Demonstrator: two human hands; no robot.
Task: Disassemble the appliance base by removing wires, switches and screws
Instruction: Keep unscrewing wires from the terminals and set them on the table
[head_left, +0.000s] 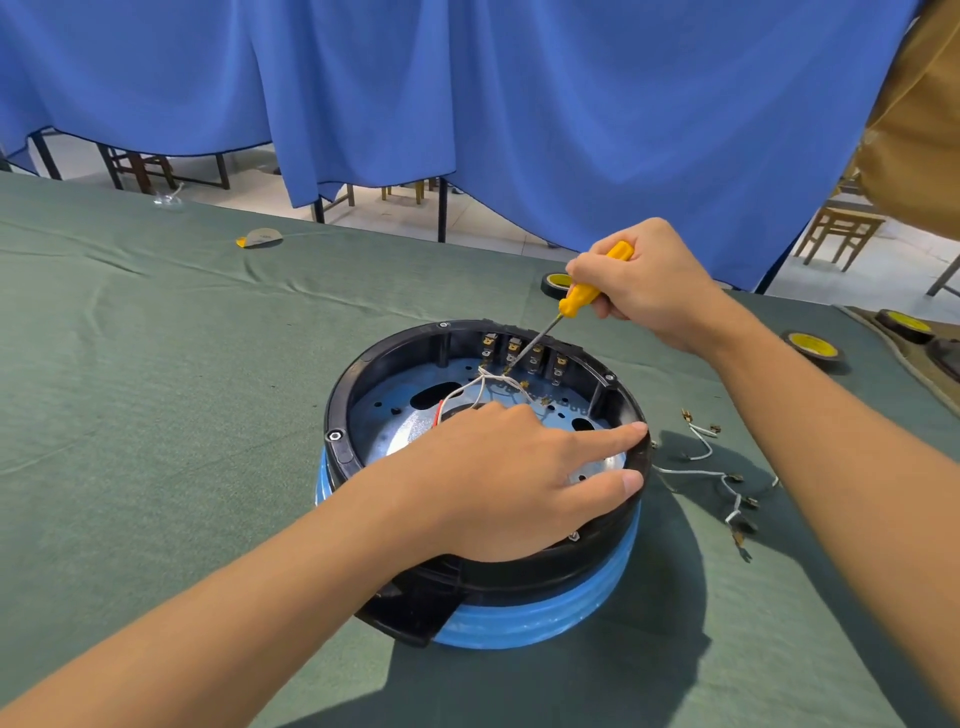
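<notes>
Currently I am watching the appliance base sitting open side up on the green tablecloth. The left hand is lying across its near rim, fingers straight and spread. The right hand is gripping a yellow-handled screwdriver, its tip touching white wires beneath the switches. Detached wires are lying just right of the base

Backdrop: blue curtain hangs in folds across the whole far side, its hem clear of the floor.
Floor: pale tiles, seen below the hem.
Furniture: wooden stool at right, wooden chair at left, black metal legs between them.
Work surface: green cloth, creased, running to the far edge.
Light: bright; shadows fall toward the viewer and to the right.
</notes>
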